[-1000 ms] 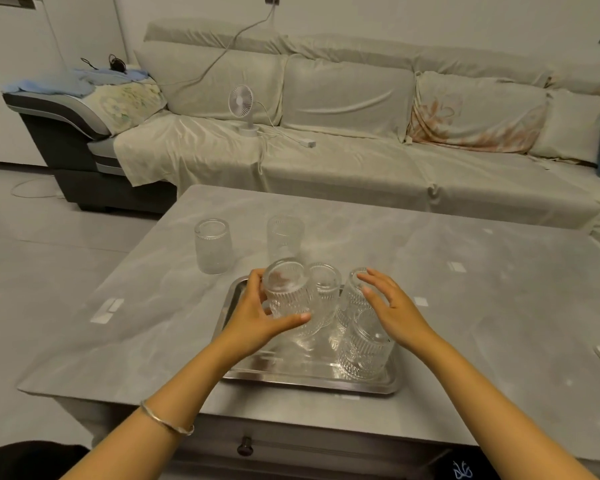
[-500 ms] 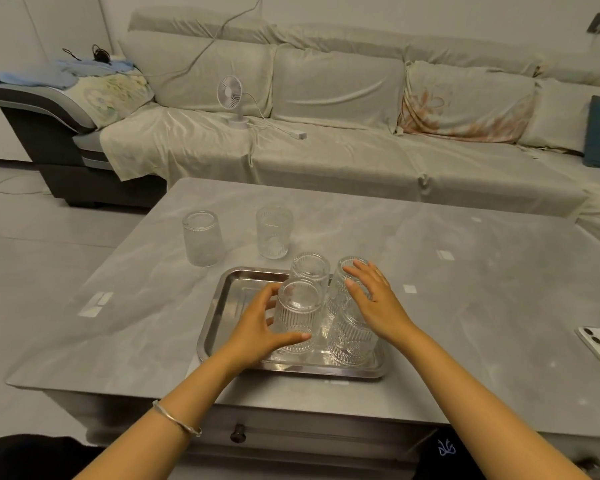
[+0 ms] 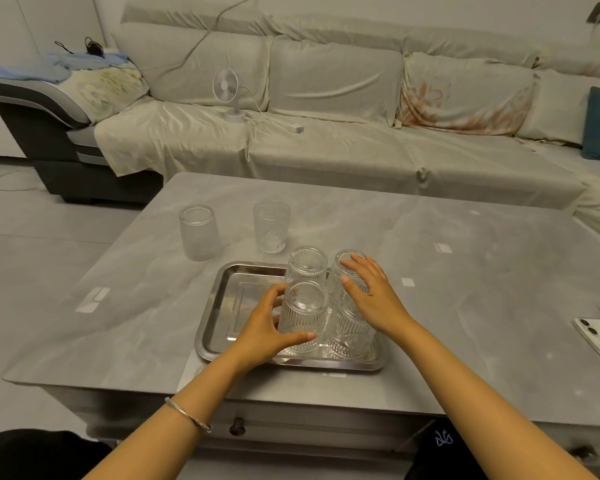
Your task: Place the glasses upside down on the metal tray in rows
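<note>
The left hand [image 3: 262, 329] wraps around a clear ribbed glass [image 3: 303, 315] standing upside down at the near middle of the rectangular shiny metal tray [image 3: 222, 306]. The right hand [image 3: 373, 296] lies spread and flat against two more inverted glasses [image 3: 349, 327] at the tray's right side. A fourth inverted glass [image 3: 307, 263] stands behind. Two further clear glasses [image 3: 199, 232] wait on the grey marbled table [image 3: 465, 289] beyond the tray.

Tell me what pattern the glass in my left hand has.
Vertical ribbing on clear glass, best seen in the head view.

Four glasses [image 3: 305, 315] on tray [image 3: 222, 306]
</note>
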`<state>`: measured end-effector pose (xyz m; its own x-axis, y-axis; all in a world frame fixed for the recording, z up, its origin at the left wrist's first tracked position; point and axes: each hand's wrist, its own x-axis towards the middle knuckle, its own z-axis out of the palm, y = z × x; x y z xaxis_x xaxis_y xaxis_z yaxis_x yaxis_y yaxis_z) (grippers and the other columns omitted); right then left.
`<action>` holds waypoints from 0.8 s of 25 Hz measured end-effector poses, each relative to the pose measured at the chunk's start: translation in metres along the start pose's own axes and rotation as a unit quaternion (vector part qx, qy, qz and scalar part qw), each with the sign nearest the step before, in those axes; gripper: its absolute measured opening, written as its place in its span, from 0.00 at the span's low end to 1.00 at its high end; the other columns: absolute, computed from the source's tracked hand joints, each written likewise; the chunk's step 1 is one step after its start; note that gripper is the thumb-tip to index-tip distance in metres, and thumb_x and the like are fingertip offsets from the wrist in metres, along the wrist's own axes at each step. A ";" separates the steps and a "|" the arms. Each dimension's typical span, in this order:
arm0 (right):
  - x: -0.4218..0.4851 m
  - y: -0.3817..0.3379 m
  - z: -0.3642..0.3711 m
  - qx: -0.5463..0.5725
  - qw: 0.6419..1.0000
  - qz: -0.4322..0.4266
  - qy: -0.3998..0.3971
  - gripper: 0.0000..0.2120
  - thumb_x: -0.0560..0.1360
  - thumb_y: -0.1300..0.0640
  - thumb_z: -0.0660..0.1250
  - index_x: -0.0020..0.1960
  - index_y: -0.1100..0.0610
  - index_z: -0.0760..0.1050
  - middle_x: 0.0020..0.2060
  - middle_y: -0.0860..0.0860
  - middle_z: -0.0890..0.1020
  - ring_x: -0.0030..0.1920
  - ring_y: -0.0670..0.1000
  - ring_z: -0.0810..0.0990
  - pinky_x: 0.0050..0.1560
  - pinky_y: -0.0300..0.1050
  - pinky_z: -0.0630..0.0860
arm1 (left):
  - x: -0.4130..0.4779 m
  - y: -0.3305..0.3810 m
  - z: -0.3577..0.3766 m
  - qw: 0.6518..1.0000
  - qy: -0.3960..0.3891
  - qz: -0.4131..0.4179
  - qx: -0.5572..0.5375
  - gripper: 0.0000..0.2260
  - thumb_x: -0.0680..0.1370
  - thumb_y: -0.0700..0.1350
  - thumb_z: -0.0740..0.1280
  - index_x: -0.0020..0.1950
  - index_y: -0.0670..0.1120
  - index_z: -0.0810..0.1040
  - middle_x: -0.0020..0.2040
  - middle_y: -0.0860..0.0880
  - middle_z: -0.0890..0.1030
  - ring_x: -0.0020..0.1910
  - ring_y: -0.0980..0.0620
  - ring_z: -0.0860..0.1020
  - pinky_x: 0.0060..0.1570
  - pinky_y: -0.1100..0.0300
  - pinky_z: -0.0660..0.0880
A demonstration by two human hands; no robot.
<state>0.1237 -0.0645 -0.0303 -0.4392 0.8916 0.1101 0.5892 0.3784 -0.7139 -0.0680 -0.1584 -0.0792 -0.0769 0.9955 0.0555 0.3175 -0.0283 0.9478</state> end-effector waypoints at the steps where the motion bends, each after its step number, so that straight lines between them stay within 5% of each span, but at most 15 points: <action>1: 0.000 -0.001 0.000 0.001 1.000 0.002 0.000 0.20 0.79 0.49 0.57 0.71 0.49 0.64 0.75 0.48 0.60 0.76 0.47 0.48 0.73 0.48 0.48 | 0.001 0.000 -0.001 1.000 -0.004 0.000 0.000 0.34 0.62 0.53 0.78 0.60 0.67 0.62 0.62 0.62 0.69 0.61 0.60 0.69 0.48 0.76 0.69; 5: 0.001 -0.004 -0.002 -0.003 1.000 0.004 0.004 0.19 0.79 0.50 0.58 0.70 0.50 0.66 0.74 0.49 0.62 0.76 0.49 0.52 0.75 0.52 0.50 | -0.001 0.003 -0.009 0.999 -0.019 0.009 0.024 0.39 0.60 0.60 0.77 0.67 0.59 0.63 0.65 0.58 0.69 0.63 0.59 0.70 0.58 0.67 0.68; 9: 0.013 -0.014 -0.010 0.012 1.000 -0.013 0.023 0.17 0.79 0.51 0.59 0.67 0.51 0.70 0.70 0.50 0.68 0.72 0.50 0.62 0.73 0.50 0.57 | 0.006 0.015 -0.043 1.000 0.024 -0.004 0.001 0.31 0.63 0.65 0.72 0.62 0.55 0.70 0.61 0.57 0.74 0.59 0.58 0.74 0.54 0.66 0.72; 14: 0.052 -0.034 -0.012 0.072 0.997 -0.018 0.019 0.16 0.78 0.50 0.59 0.66 0.49 0.70 0.67 0.47 0.71 0.63 0.43 0.67 0.62 0.39 0.62 | 0.056 0.025 -0.087 0.985 0.170 -0.020 -0.008 0.19 0.74 0.55 0.66 0.62 0.49 0.72 0.60 0.51 0.76 0.52 0.56 0.76 0.43 0.69 0.70; 20: 0.094 -0.034 0.004 0.082 0.996 -0.017 -0.008 0.16 0.77 0.48 0.62 0.64 0.47 0.71 0.64 0.44 0.72 0.61 0.41 0.69 0.59 0.37 0.63 | 0.132 0.018 -0.100 0.982 0.170 -0.049 0.061 0.35 0.69 0.56 0.72 0.71 0.49 0.61 0.72 0.48 0.65 0.65 0.48 0.70 0.57 0.55 0.70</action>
<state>0.0599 0.0060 0.0014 -0.4682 0.8746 0.1258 0.4554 0.3609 -0.8139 -0.1668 -0.0361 -0.0230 -0.4165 0.9049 0.0877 0.4024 0.0969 0.9103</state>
